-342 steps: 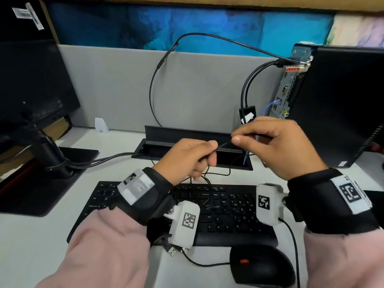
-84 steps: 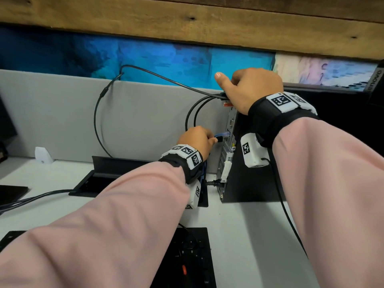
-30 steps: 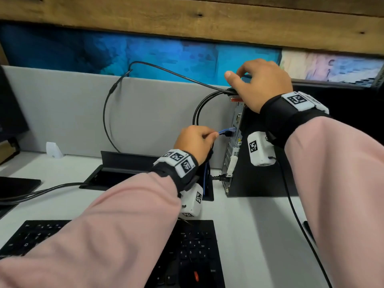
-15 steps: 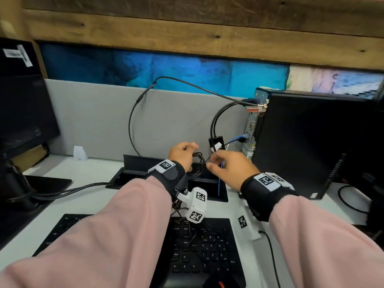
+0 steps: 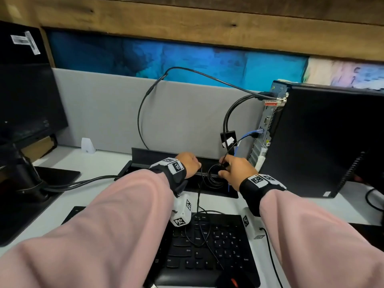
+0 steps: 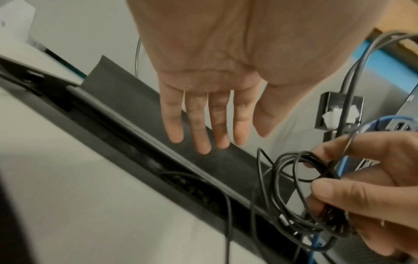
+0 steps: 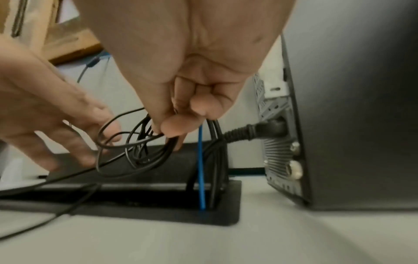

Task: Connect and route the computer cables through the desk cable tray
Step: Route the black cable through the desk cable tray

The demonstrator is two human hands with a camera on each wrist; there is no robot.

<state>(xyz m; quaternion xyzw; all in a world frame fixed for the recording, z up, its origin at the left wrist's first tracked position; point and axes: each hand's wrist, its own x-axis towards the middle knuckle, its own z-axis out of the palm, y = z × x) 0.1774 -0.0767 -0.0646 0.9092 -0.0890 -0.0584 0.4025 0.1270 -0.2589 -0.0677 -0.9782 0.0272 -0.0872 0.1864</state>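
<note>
My right hand (image 5: 234, 169) (image 7: 185, 107) pinches a coil of thin black cable (image 5: 214, 176) (image 6: 300, 196) (image 7: 140, 148) just above the right end of the black desk cable tray (image 5: 232, 195) (image 7: 226, 214). My left hand (image 5: 188, 165) (image 6: 214, 116) hovers beside the coil with its fingers straight, holding nothing, over the tray's raised lid (image 6: 135, 110). A blue network cable (image 5: 249, 135) (image 7: 201, 169) runs from the back of the black computer tower (image 5: 322, 142) down into the tray. One strand of the black cable trails towards the keyboard.
A black keyboard (image 5: 207, 246) and mouse (image 5: 234, 282) lie in front of me. A monitor (image 5: 25, 100) on its stand is at the left, its cables entering the tray's left end. A thick power plug (image 7: 260, 132) sticks out of the tower's back.
Both hands came down from the tower's rear ports to the tray. The left hand has let go of the coil and straightened its fingers; the right hand now holds the coil alone.
</note>
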